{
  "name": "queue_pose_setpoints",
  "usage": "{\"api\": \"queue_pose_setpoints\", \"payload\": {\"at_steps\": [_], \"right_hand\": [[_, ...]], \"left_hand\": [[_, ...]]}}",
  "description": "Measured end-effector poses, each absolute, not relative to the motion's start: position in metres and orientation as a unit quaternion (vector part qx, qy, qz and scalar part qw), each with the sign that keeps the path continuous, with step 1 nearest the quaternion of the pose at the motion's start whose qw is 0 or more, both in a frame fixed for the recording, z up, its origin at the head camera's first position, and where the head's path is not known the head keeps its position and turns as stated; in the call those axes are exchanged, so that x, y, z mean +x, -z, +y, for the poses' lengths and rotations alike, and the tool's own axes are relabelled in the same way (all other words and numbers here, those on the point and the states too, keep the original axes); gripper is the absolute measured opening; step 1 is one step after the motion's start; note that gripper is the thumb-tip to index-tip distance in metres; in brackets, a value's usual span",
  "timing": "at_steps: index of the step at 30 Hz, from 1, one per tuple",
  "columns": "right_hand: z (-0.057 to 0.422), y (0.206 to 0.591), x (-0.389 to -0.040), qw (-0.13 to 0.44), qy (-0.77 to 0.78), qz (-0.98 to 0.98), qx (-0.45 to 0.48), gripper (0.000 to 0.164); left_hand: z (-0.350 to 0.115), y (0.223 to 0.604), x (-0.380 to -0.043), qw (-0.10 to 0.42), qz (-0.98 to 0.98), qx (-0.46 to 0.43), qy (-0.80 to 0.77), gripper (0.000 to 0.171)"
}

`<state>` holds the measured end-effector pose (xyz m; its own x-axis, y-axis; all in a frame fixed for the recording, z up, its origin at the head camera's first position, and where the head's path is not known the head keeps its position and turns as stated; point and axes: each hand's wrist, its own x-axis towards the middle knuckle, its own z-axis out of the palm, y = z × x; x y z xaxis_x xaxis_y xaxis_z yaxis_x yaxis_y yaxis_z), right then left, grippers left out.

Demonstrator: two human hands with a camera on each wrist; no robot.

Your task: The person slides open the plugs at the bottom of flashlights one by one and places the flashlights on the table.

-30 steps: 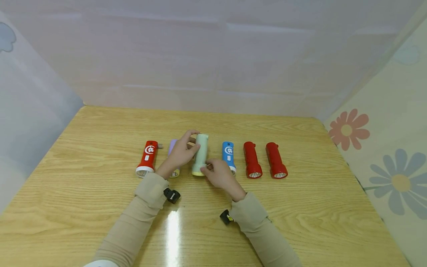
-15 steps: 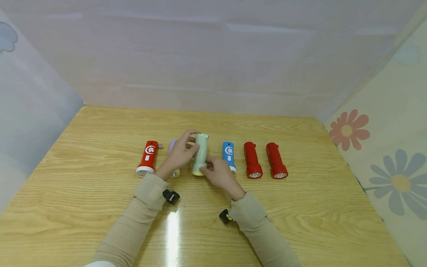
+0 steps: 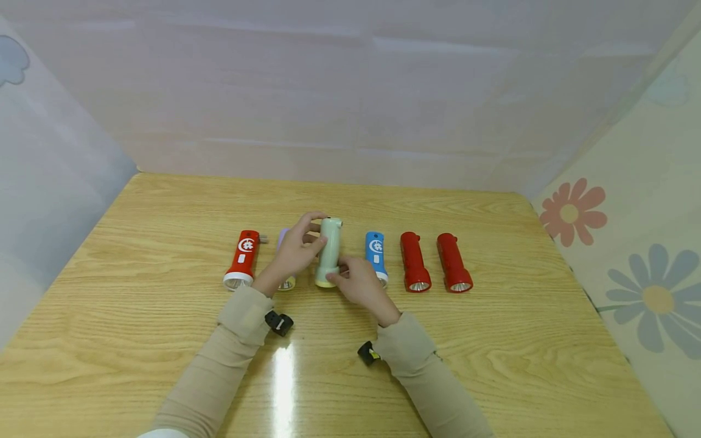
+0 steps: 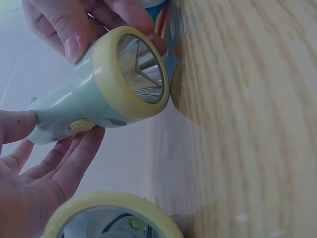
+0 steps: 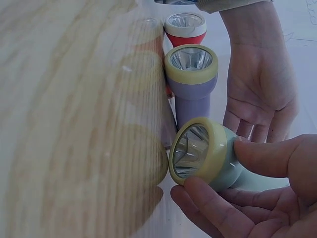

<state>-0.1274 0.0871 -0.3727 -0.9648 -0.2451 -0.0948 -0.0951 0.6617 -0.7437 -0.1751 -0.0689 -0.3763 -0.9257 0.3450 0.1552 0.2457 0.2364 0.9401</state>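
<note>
A pale green flashlight [image 3: 330, 246] with a yellow rim is held between both hands at the middle of the row. My left hand [image 3: 296, 249] grips its tail end with thumb and fingers. Around its head, my right hand [image 3: 358, 283] pinches with the thumb on one side and fingers on the other. In the left wrist view the flashlight's yellow switch [image 4: 82, 125] faces toward the left palm, and its body is tilted, lens rim down at the wooden surface. Just left of it lies a purple flashlight [image 5: 193, 96] with a yellow rim, partly covered by the left hand in the head view.
A red flashlight [image 3: 243, 258] with a white rim and prongs sticking out lies at the far left. To the right lie a blue flashlight [image 3: 375, 250] and two plain red ones, the nearer [image 3: 415, 261] and the outer [image 3: 454, 263]. The wooden table [image 3: 520, 340] meets pale curtains behind.
</note>
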Motion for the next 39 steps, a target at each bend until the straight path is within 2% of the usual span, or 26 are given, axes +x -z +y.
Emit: {"api": "queue_pose_setpoints", "payload": {"at_steps": [14,29,39], "right_hand": [[0.0874,0.3764,-0.1285,0.076,0.408,0.905,-0.092,0.032],[0.0873,0.3742,-0.13,0.089,0.393,0.911,-0.085,0.035],[0.0881,0.373,-0.1324,0.08,0.355,0.924,-0.117,0.032]], "left_hand": [[-0.0712,0.3709,-0.1755,0.047,0.787,0.164,-0.593,0.04],[-0.0726,0.3743,-0.1715,0.011,0.788,0.187,-0.587,0.039],[-0.0733,0.3742,-0.1689,-0.001,0.781,0.2,-0.592,0.038]]}}
